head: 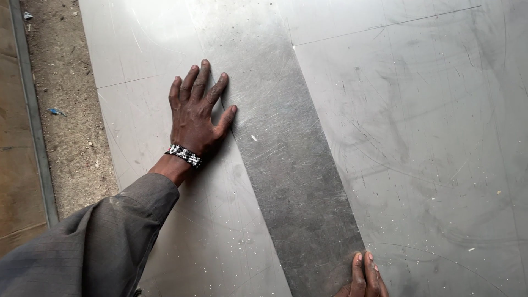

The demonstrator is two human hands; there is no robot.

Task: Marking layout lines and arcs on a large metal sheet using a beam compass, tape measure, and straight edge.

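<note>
**On the sheet metal, holding a strip in place**

Across the large metal sheet (429, 137) we are steadying a darker metal strip (286, 154) that runs from far to near. Our left hand (195, 113) lies flat, fingers spread, thumb touching the strip's left edge. Our right hand (364, 278), barely in view, presses fingertips on its near end. Next comes, we judge, careful alignment.

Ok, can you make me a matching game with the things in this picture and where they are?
Things:
1. left hand
2. right hand
3. beaded wristband
4. dirt floor

Places:
A. along the left edge, beside the sheet metal
B. flat on the sheet, at the left edge of the darker metal strip
C. bottom edge of the picture, fingers on the strip's lower end
D. around the left wrist

Pairs: 1-B, 2-C, 3-D, 4-A
</note>
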